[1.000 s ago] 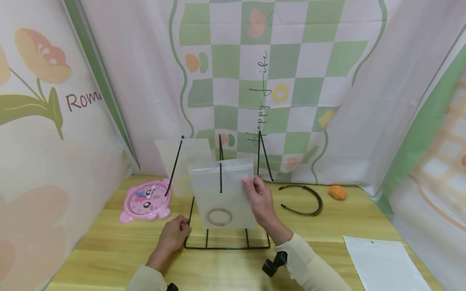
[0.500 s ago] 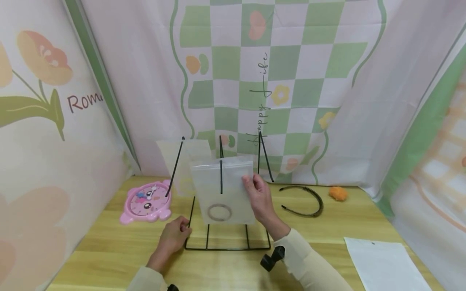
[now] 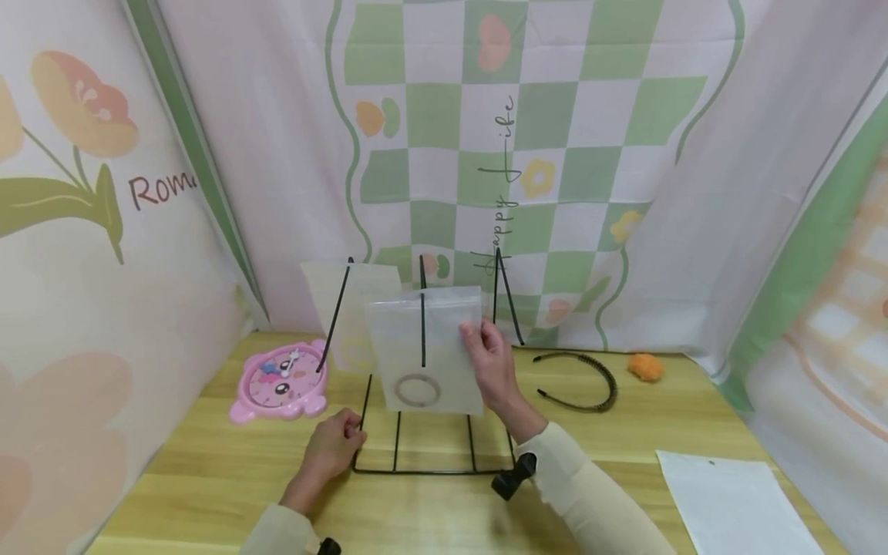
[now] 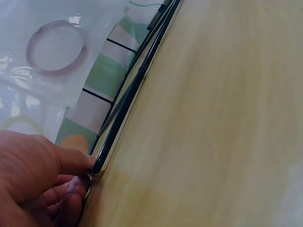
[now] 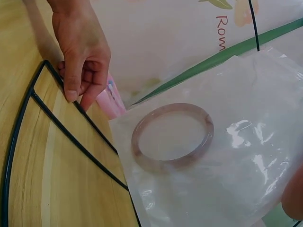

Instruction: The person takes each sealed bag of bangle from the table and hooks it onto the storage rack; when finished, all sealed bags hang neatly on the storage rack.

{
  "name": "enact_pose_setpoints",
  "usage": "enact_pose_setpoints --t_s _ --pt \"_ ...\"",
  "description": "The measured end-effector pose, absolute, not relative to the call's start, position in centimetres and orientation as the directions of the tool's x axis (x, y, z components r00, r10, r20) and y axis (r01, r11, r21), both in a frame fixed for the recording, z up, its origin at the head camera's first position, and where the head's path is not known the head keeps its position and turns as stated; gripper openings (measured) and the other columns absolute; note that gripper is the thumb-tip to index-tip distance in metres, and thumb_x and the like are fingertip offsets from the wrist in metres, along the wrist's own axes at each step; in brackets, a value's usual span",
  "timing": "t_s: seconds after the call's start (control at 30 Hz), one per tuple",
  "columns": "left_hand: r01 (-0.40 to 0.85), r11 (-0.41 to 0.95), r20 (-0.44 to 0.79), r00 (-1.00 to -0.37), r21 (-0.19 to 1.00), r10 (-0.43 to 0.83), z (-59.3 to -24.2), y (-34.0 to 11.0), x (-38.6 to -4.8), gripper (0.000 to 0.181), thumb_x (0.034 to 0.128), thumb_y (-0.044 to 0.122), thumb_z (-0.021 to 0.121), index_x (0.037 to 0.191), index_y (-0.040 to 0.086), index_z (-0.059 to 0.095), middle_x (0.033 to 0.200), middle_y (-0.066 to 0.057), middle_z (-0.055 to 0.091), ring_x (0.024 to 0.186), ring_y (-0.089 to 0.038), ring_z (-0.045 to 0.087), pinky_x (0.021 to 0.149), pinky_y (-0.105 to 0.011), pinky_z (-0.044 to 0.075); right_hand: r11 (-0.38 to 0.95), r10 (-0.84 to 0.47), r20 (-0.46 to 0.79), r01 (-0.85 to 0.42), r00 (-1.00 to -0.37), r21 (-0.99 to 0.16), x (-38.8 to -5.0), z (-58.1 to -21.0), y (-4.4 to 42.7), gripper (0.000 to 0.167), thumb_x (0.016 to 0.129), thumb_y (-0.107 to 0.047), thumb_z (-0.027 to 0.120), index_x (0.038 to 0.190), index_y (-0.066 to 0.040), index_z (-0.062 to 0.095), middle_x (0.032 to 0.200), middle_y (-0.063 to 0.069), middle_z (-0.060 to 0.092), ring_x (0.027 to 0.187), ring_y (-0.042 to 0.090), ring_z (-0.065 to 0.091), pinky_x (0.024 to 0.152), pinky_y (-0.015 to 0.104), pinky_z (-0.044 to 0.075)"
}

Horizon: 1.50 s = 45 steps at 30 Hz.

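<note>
A translucent, milky bag (image 3: 451,347), a dull-pink bangle (image 5: 168,165) low inside, sits with its long axis near upright at the middle prong (image 3: 423,331) of a black wire rack (image 3: 433,472). The right hand (image 3: 491,362), nearer, pinches its right edge; the left hand (image 3: 334,441), lower left, grips the rack's side above the counter (image 3: 208,478).

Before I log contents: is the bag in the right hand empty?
Not empty: a ring shows through the translucent bag, near its lower edge.
</note>
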<state>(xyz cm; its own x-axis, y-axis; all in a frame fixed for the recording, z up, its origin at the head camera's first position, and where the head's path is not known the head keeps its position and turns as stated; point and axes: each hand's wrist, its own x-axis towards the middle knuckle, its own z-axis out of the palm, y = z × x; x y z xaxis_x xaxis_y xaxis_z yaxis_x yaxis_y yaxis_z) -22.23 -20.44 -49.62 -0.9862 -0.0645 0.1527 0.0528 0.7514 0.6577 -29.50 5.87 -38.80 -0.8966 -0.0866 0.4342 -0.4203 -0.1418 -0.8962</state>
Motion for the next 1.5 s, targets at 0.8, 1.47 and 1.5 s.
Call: enact_pose_setpoints --t_s 0.8,1.47,1.5 --pt "0.055 0.746 0.143 -0.988 0.663 -0.055 -49.8 -20.5 -22.4 0.024 0.0867 0.012 0.07 0.108 0.002 0.065 0.075 0.003 0.056 0.067 -0.012 0.05 0.064 -0.03 0.046 -0.126 -0.079 0.424 -0.413 -0.902 -0.902 -32.1 -38.9 5.3 0.038 0.102 -0.032 0.05 0.125 -0.003 0.056 0.114 0.016 0.062 0.092 0.019 0.062 0.076 0.032 0.054" --pt "0.024 0.742 0.111 -0.991 0.67 -0.068 -49.5 -20.5 -22.4 0.026 0.0875 0.011 0.069 0.111 0.001 0.065 0.076 0.002 0.056 0.067 -0.013 0.049 0.061 -0.028 0.045 -0.139 -0.056 0.407 -0.397 -0.911 -0.907 -32.8 -37.2 4.5 0.033 0.104 -0.017 0.046 0.127 0.005 0.054 0.115 0.019 0.061 0.091 0.015 0.061 0.076 0.03 0.052" --pt "0.022 0.74 0.11 -0.991 0.672 -0.071 -49.5 -20.5 -22.4 0.026 0.0875 0.011 0.069 0.111 0.001 0.065 0.076 0.002 0.056 0.067 -0.013 0.049 0.061 -0.028 0.044 -0.143 -0.052 0.406 -0.395 -0.912 -0.907 -32.9 -37.2 4.4 0.033 0.104 -0.018 0.046 0.127 0.004 0.054 0.114 0.017 0.062 0.091 0.016 0.061 0.076 0.03 0.052"
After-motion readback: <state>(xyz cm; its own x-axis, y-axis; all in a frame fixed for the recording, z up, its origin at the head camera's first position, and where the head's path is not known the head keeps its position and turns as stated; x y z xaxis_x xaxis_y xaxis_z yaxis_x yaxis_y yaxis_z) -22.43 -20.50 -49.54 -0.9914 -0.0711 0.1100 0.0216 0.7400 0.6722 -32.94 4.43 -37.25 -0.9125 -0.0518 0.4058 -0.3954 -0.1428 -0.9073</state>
